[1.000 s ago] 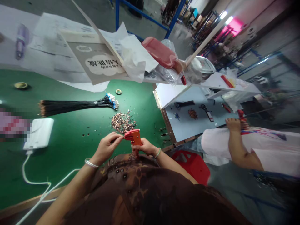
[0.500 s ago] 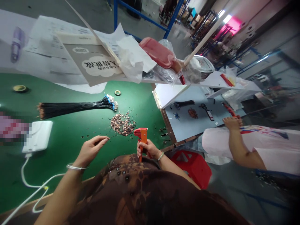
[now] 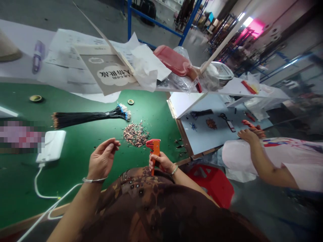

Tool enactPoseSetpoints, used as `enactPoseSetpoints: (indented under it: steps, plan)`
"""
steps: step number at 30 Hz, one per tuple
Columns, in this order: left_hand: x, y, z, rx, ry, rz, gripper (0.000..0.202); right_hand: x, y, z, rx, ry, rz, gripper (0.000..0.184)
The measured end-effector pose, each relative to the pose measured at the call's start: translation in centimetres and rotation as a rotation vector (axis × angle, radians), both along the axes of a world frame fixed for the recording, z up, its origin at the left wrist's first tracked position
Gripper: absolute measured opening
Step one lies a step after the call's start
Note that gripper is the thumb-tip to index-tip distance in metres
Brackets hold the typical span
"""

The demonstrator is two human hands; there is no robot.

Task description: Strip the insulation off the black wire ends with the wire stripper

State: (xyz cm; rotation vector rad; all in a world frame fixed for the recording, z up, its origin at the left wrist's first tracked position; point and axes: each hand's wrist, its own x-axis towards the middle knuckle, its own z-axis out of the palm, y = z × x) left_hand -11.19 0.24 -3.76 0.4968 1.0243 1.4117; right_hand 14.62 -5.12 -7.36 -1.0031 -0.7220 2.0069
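My left hand pinches a thin dark wire between thumb and fingers, its free length pointing right. My right hand is wrapped around the handle of an orange and red wire stripper, held upright close to my body. A small gap separates the wire from the stripper's jaws. Behind them, a heap of short copper-coloured clippings lies on the green tabletop. Farther back is a bundle of black wires, with coppery ends at the left and blue and pale ends at the right.
A roll of tape lies near the bundle. At the left is a white power bank with a white cable. Papers and a red-lidded box rest on the shelf. A co-worker's hand holds an orange tool at the right.
My left hand has turned and its fingers have curled more around the wire. The whole view has shifted slightly to the right. My right hand keeps the stripper in about the same place.
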Motion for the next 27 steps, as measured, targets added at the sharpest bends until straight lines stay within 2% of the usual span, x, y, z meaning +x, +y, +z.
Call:
enactPoseSetpoints:
  steps: [6,12,15,18,20,22,25,27]
  plan:
    - [-0.3,0.0,-0.9,-0.009,0.086,0.026,0.035,-0.1,-0.1,-0.2,0.002,0.006,-0.009,0.033]
    - [-2.2,-0.5,-1.0,0.028,0.557,-0.005,0.034,-0.2,-0.2,0.0,0.02,-0.009,-0.01,0.034]
    - [-3.9,-0.5,-1.7,0.007,0.784,-0.09,0.036,-0.3,-0.1,0.2,0.014,-0.049,0.004,0.037]
    - [-4.9,-0.3,-2.1,0.129,1.018,-0.121,0.038,-0.4,0.0,0.5,0.006,-0.087,0.024,0.038]
    - [-4.4,-0.1,-1.9,0.274,1.105,-0.083,0.046,-0.5,0.1,0.7,0.007,-0.11,0.042,0.038]
    - [-2.9,0.1,-1.4,0.384,1.096,-0.098,0.052,-0.7,0.3,0.9,0.009,-0.13,0.066,0.039]
    - [0.2,0.2,-1.1,0.495,1.07,-0.29,0.045,-1.0,0.4,1.2,0.015,-0.162,0.107,0.04]
    - [2.1,-0.2,-1.5,0.512,1.049,-0.439,0.041,-1.0,0.5,1.5,0.027,-0.2,0.131,0.041]
